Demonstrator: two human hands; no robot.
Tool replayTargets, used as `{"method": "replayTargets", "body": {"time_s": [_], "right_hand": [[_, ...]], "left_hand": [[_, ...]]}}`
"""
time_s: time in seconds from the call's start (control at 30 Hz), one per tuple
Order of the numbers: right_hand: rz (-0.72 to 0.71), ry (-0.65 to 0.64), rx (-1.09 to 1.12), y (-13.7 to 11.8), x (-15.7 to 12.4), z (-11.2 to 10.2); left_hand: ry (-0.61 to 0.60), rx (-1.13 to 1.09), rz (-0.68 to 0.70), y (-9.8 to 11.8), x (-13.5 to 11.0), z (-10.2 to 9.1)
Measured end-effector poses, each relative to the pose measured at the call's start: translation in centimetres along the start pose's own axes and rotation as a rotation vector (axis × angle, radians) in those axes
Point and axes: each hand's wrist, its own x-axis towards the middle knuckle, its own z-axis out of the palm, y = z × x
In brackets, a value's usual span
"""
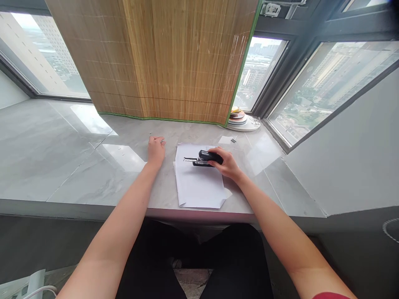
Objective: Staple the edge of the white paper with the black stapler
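Note:
My right hand (228,163) is wrapped around a black stapler (208,156) above a stack of white paper (199,187). A silvery metal rail (190,159) sticks out from the stapler's left end, beyond its raised black top. My left hand (156,150) is to the left of the paper, over the sill. Its fingers are closed in a pinch, with a small greyish bit at the tips, too small to name. Behind the stapler, a small dark metallic piece (233,140) lies beside a white paper scrap (225,140).
A pale marble-look sill (77,166) carries everything. A bamboo blind (168,62) with green edging hangs down at the back. Stacked plates (241,121) stand by its right corner. Windows and a white wall (343,149) bound the right side.

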Motion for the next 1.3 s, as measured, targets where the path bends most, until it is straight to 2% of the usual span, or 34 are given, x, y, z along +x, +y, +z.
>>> {"method": "replayTargets", "body": {"time_s": [0.07, 0.17, 0.23, 0.3, 0.4, 0.7, 1.3], "right_hand": [[0.025, 0.023, -0.015, 0.4, 0.1, -0.3], [0.059, 0.019, -0.056, 0.9, 0.3, -0.4], [0.07, 0.021, -0.078, 1.2, 0.3, -0.2], [0.074, 0.029, -0.091, 1.3, 0.4, -0.1], [0.073, 0.044, -0.114, 1.5, 0.5, 0.0], [-0.006, 0.034, -0.142, 0.7, 0.6, 0.3], [-0.059, 0.04, -0.148, 0.0, 0.7, 0.3]], "left_hand": [[-0.001, -0.078, 0.076, 0.6, -0.1, -0.1], [0.003, -0.18, 0.278, 1.9, -0.6, -0.2], [-0.062, -0.228, 0.426, 2.8, -1.2, -0.1], [-0.177, -0.279, 0.539, 3.6, -2.0, 0.0], [-0.277, -0.347, 0.617, 4.4, -3.0, 0.5], [-0.413, -0.296, 0.632, 6.0, -4.2, 1.2], [-0.421, -0.287, 0.623, 5.9, -4.2, 1.5]]}}
